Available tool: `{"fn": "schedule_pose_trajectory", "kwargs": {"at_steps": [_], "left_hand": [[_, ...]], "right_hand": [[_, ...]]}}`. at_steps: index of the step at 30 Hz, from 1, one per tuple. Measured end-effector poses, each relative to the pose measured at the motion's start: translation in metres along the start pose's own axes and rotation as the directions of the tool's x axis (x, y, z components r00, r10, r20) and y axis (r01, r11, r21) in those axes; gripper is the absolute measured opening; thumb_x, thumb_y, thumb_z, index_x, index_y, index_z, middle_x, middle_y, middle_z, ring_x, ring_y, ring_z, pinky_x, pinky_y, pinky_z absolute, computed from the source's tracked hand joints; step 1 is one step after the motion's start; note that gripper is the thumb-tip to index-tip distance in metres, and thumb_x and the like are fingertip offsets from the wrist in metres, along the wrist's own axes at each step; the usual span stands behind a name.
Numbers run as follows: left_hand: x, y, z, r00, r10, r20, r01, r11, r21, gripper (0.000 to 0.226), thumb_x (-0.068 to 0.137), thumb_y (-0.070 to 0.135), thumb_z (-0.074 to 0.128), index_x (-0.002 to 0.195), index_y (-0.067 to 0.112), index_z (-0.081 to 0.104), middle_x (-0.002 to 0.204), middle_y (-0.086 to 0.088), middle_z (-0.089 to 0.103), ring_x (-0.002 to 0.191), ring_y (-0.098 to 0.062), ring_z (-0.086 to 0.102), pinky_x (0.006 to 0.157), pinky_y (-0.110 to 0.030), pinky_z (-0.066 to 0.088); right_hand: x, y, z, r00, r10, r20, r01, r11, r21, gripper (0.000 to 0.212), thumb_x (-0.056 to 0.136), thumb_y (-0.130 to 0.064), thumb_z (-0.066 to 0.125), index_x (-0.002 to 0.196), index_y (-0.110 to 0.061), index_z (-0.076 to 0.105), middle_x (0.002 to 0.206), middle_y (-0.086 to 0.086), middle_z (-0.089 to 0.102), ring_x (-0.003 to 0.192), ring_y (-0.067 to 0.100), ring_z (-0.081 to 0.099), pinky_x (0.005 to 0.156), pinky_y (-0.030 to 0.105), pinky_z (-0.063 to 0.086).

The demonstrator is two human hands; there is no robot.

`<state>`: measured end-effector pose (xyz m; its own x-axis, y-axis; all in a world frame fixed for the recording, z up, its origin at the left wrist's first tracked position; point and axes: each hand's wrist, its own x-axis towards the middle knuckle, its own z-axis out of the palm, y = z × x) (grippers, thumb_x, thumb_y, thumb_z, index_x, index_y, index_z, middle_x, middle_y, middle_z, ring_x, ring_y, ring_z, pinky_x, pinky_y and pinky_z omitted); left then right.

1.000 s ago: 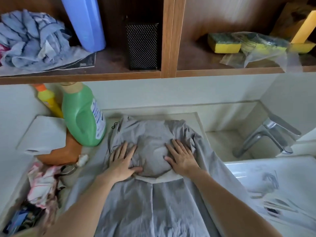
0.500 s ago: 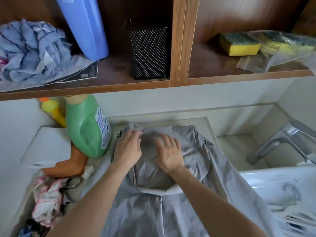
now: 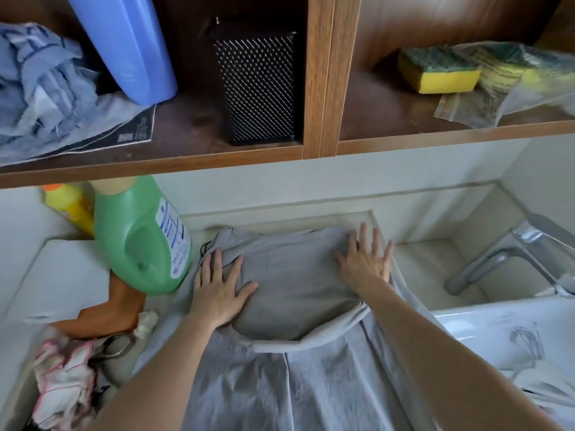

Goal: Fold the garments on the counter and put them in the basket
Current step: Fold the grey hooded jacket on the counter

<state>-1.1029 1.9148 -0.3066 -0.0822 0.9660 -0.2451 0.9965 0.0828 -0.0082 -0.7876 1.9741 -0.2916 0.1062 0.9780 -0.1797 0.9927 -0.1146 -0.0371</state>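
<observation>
The garment (image 3: 295,275) is being pressed at its far end by the left hand (image 3: 217,290) and right hand (image 3: 365,265), flat, fingers spread; its length is running back toward the person.

The green bottle (image 3: 140,237) stands just beside the left edge of the garment (image 3: 295,275), the shelf (image 3: 149,157) overhangs beyond, and bare table (image 3: 429,264) lies right, before the faucet (image 3: 504,259)

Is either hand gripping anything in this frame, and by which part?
Nothing is gripped. The left hand and right hand lie flat, fingers straight, pressing on the grey garment.
</observation>
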Motion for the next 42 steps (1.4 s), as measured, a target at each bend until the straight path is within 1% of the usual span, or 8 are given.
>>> {"fn": "schedule_pose_trajectory", "kwargs": {"at_steps": [6, 15, 19, 22, 27, 33, 38, 42], "left_hand": [[-0.046, 0.051, -0.001, 0.978, 0.018, -0.208, -0.045, 0.991, -0.127, 0.065, 0.095, 0.048, 0.019, 0.152, 0.021, 0.038, 0.162, -0.015, 0.026, 0.145, -0.041, 0.029, 0.116, -0.057, 0.028], [-0.079, 0.034, 0.023, 1.0, 0.0, 0.027, 0.002, 0.996, -0.086, 0.098, 0.073, 0.082, -0.021, 0.158, 0.038, 0.002, 0.166, -0.011, -0.013, 0.153, -0.034, -0.006, 0.123, -0.048, 0.001], [-0.081, 0.037, -0.011, 0.995, 0.025, 0.099, -0.014, 0.994, -0.105, 0.073, 0.096, 0.066, 0.032, 0.158, 0.035, 0.009, 0.167, -0.009, -0.008, 0.153, -0.032, -0.001, 0.123, -0.05, 0.009], [-0.11, 0.07, -0.02, 0.964, 0.237, -0.12, -0.258, 0.943, -0.21, 0.071, 0.093, 0.067, 0.038, 0.156, 0.037, 0.023, 0.166, -0.003, 0.009, 0.152, -0.027, 0.01, 0.121, -0.047, 0.014], [-0.141, 0.11, 0.009, 0.925, 0.347, 0.155, -0.341, 0.938, -0.066, 0.072, 0.098, 0.064, 0.034, 0.157, 0.041, 0.002, 0.165, 0.003, -0.019, 0.152, -0.021, -0.016, 0.122, -0.049, 0.004], [-0.154, 0.153, -0.03, 0.918, 0.273, 0.288, -0.254, 0.962, -0.104, 0.074, 0.087, 0.061, 0.053, 0.152, 0.037, 0.027, 0.163, -0.008, 0.016, 0.149, -0.033, 0.017, 0.119, -0.051, 0.021], [-0.201, 0.208, -0.074, 0.844, 0.508, 0.174, -0.032, 0.37, -0.929, 0.06, 0.072, 0.075, 0.059, 0.118, 0.037, 0.069, 0.125, 0.01, 0.068, 0.117, -0.014, 0.061, 0.105, -0.038, 0.044], [-0.227, 0.231, -0.124, 0.801, 0.589, 0.108, 0.256, -0.174, -0.951, 0.059, 0.093, 0.061, 0.049, 0.125, 0.015, 0.066, 0.13, -0.005, 0.067, 0.124, -0.022, 0.059, 0.109, -0.037, 0.04]], "right_hand": [[-0.105, -0.101, 0.007, 0.838, -0.487, -0.245, 0.52, 0.849, 0.091, 0.06, 0.103, -0.049, 0.02, 0.154, -0.019, 0.031, 0.162, 0.009, 0.024, 0.151, 0.03, 0.017, 0.12, 0.059, 0.009], [-0.094, 0.014, 0.014, 0.971, -0.24, -0.017, 0.24, 0.971, 0.02, 0.079, 0.088, -0.066, -0.002, 0.158, -0.03, 0.01, 0.167, 0.0, 0.001, 0.153, 0.021, -0.002, 0.123, 0.047, -0.002], [-0.117, 0.089, 0.0, 0.989, -0.015, -0.148, 0.053, 0.965, 0.256, 0.075, 0.094, -0.053, 0.052, 0.156, -0.024, 0.021, 0.16, 0.014, 0.022, 0.145, 0.035, 0.027, 0.114, 0.045, 0.029], [-0.149, 0.15, 0.006, 0.974, 0.092, 0.209, -0.182, 0.864, 0.469, 0.105, 0.071, -0.075, 0.066, 0.153, -0.022, 0.028, 0.143, 0.015, 0.049, 0.13, 0.031, 0.049, 0.109, 0.043, 0.04], [-0.206, 0.21, -0.005, 0.878, -0.028, 0.477, -0.137, 0.941, 0.309, 0.063, 0.072, -0.064, 0.07, 0.116, -0.02, 0.061, 0.111, -0.002, 0.064, 0.098, 0.017, 0.064, 0.072, 0.019, 0.048], [-0.224, 0.213, -0.087, 0.989, 0.075, 0.125, -0.141, 0.268, 0.953, 0.023, 0.09, -0.022, 0.07, 0.111, -0.032, 0.071, 0.108, 0.008, 0.073, 0.088, 0.019, 0.07, 0.079, 0.029, 0.058], [-0.226, 0.174, -0.137, 0.994, -0.078, 0.073, -0.093, -0.294, 0.951, 0.034, 0.096, -0.011, 0.056, 0.125, -0.027, 0.065, 0.117, 0.008, 0.071, 0.103, 0.023, 0.07, 0.08, 0.031, 0.059], [-0.217, 0.143, -0.144, 0.987, -0.118, 0.105, -0.148, -0.458, 0.876, 0.038, 0.098, -0.022, 0.055, 0.135, -0.022, 0.056, 0.122, 0.008, 0.07, 0.109, 0.024, 0.068, 0.085, 0.035, 0.058]]}}
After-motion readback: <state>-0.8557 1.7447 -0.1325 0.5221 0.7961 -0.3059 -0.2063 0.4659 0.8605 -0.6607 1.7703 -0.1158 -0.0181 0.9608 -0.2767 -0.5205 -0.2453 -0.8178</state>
